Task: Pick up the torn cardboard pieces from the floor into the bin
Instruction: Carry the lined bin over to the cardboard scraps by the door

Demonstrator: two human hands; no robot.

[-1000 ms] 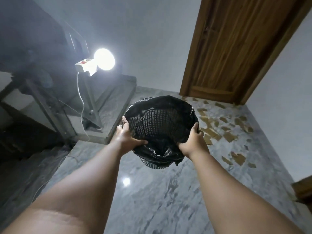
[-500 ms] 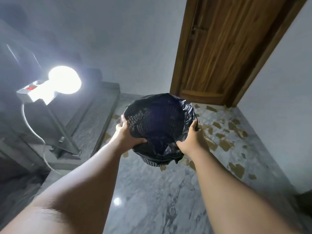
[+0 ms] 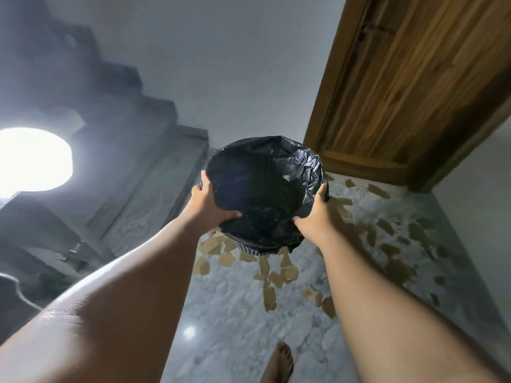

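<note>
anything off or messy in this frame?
Yes. Torn brown cardboard pieces litter the grey marble floor up to the wooden door. Left hand and right hand hold the black-bagged mesh bin aloft.

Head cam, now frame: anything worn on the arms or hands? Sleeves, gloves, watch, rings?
Nothing worn that shows. The left hand and right hand are bare, no gloves, and no rings or watch are visible. Both forearms are uncovered up to the frame's edge, with no sleeve in view. A bare foot shows below.
</note>
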